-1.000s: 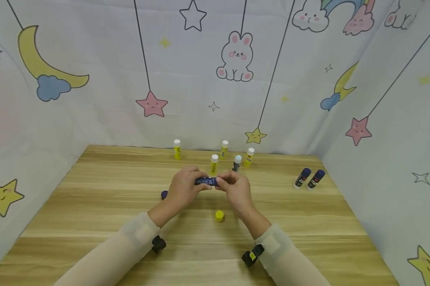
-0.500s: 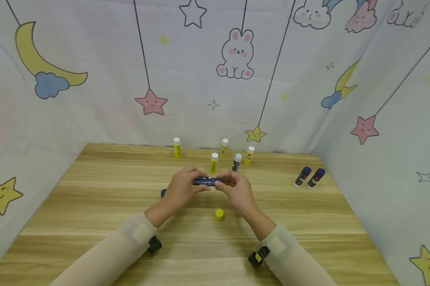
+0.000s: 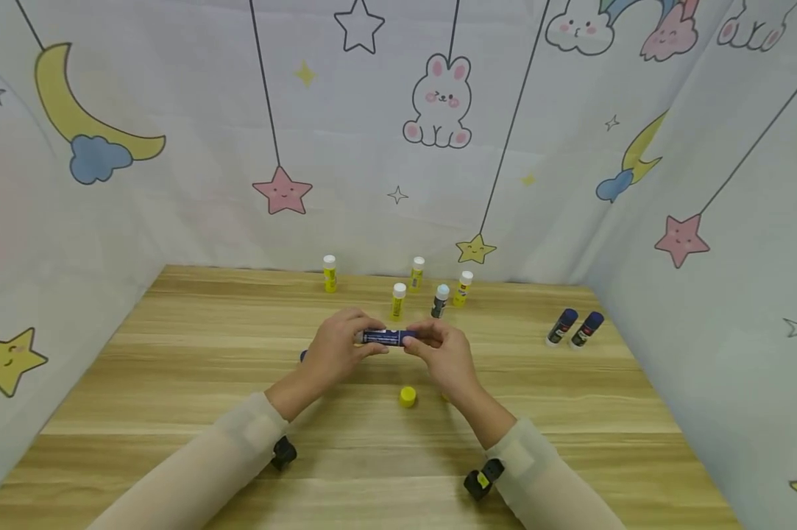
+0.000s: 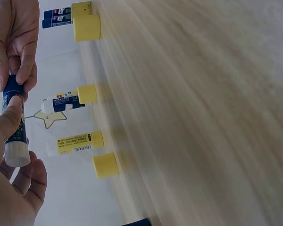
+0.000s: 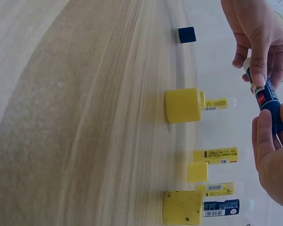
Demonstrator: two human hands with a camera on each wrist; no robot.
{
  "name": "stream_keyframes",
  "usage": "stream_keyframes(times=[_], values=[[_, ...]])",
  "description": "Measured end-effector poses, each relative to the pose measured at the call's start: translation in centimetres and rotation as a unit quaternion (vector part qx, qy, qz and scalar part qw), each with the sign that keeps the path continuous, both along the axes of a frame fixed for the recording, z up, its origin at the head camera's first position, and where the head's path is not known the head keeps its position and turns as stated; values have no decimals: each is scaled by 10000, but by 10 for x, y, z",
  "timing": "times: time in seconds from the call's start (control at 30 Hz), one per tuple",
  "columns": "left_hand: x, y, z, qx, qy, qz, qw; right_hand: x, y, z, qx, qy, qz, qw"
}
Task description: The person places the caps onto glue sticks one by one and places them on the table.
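Observation:
A dark blue glue stick (image 3: 383,338) with a white base is held sideways above the table between both hands. My left hand (image 3: 335,350) grips its body toward the white base, thumb along the label. At the other end, my right hand (image 3: 447,353) pinches the dark blue cap (image 5: 273,115) between thumb and fingers. In the right wrist view that cap sits on the stick's end. A loose yellow cap (image 3: 408,397) lies on the table below the hands. Another blue cap (image 3: 303,355) is partly hidden behind my left wrist.
Beyond the hands stand several yellow glue sticks with white tops, one (image 3: 398,300) nearest, and a dark one (image 3: 441,300) with a pale top. Two blue-capped glue sticks (image 3: 561,327) stand at the right. More yellow caps, one here (image 4: 105,165), sit on the table. A printed curtain surrounds it.
My right hand has shifted slightly right, and more of the blue cap end shows between the hands. The grip of both hands on the glue stick stays much the same.

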State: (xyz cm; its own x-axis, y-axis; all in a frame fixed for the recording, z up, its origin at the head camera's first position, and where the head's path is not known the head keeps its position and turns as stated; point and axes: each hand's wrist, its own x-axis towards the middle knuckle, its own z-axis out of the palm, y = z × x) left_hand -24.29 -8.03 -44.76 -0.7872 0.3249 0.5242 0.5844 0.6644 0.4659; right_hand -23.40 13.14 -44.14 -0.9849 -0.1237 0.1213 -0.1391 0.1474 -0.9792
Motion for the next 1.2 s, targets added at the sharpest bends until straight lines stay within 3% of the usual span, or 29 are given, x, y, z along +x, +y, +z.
stream_keyframes(times=[0.23, 0.43, 0.7, 0.93, 1.2], values=[[0, -5, -1, 107, -82, 54, 9999, 0, 5, 2, -25, -137, -116, 9998], [2, -9, -1, 231, -420, 132, 9988, -1, 17, 3, 127, -207, -218, 9995], [7, -16, -2, -86, -818, 363, 9960, -3, 47, 11, 790, -63, -444, 9959], [-3, -33, -3, -141, -844, 487, 9951, -16, 79, 20, 2290, 195, -685, 9708], [-16, -52, -3, -357, -1053, 648, 9917, -26, 113, 38, 3341, 334, -695, 9394]])
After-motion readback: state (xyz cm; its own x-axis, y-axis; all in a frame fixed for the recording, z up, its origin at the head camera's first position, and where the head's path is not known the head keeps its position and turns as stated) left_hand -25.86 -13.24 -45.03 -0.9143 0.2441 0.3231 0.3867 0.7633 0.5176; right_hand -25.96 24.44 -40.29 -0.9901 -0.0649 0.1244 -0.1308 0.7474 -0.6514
